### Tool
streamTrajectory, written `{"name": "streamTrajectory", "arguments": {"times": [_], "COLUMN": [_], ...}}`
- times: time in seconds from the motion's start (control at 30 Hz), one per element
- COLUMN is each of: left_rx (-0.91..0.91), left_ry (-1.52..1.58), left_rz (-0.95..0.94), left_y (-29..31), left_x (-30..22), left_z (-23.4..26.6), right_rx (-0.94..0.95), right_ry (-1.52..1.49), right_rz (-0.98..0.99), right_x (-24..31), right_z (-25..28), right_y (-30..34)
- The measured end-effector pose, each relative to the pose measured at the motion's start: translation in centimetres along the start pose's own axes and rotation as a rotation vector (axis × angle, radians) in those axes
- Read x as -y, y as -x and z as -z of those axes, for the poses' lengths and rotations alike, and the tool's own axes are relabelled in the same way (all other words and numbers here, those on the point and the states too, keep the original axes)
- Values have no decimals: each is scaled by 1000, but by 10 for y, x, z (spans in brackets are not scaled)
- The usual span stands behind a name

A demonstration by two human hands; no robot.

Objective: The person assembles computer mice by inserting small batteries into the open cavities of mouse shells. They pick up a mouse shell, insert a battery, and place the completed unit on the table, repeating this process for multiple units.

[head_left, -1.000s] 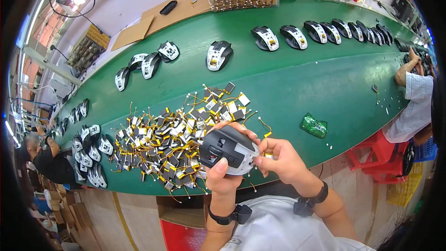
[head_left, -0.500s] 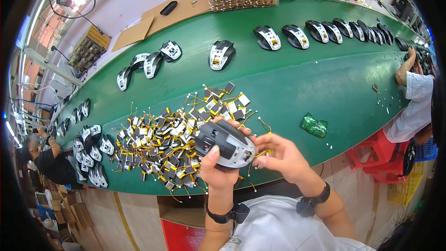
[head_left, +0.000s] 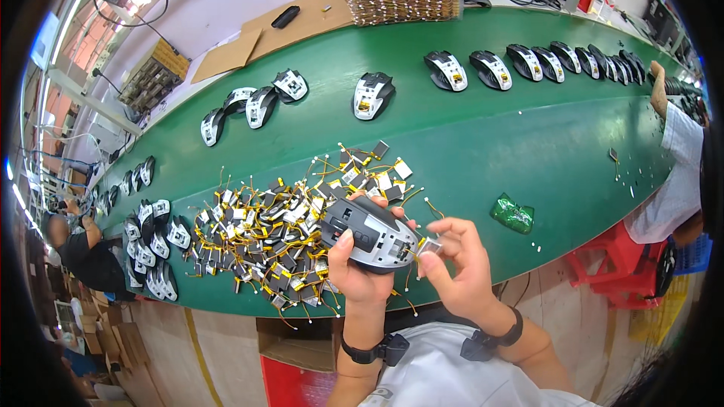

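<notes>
My left hand is closed around a black and silver computer mouse, its underside turned up toward me. An open compartment shows at the end of the mouse nearest my right hand. My right hand pinches a small flat battery between thumb and fingers, right beside that compartment. Whether its wire is plugged in is too small to tell. Behind and to the left of the mouse lies a large heap of small batteries with thin coloured wires and white plugs.
Several mice stand in a row along the far side of the green table. More mice are clustered at the left. A green crumpled packet lies to the right. People sit at both ends, one by red stools.
My right hand has turned, and the battery now shows between its fingers beside the mouse. My left hand keeps its hold on the mouse. The whole view has shifted slightly.
</notes>
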State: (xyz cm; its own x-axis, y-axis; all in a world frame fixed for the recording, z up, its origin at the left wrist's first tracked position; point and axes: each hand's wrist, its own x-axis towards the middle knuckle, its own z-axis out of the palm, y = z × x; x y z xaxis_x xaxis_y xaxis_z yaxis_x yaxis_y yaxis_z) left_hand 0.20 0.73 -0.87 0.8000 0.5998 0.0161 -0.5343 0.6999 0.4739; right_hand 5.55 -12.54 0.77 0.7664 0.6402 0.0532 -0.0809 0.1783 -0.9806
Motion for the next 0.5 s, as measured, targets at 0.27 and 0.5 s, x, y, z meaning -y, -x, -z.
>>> {"name": "streamTrajectory", "arguments": {"times": [0.27, 0.5], "left_rx": [-15, 2], "left_ry": [19, -51], "left_rz": [-5, -82], "left_y": [0, 1], "left_x": [5, 7], "left_z": [2, -5], "right_rx": [-7, -100], "right_ry": [503, -120], "right_rz": [390, 22], "right_x": [1, -17], "right_z": [1, -5], "right_y": [-10, -4]}}
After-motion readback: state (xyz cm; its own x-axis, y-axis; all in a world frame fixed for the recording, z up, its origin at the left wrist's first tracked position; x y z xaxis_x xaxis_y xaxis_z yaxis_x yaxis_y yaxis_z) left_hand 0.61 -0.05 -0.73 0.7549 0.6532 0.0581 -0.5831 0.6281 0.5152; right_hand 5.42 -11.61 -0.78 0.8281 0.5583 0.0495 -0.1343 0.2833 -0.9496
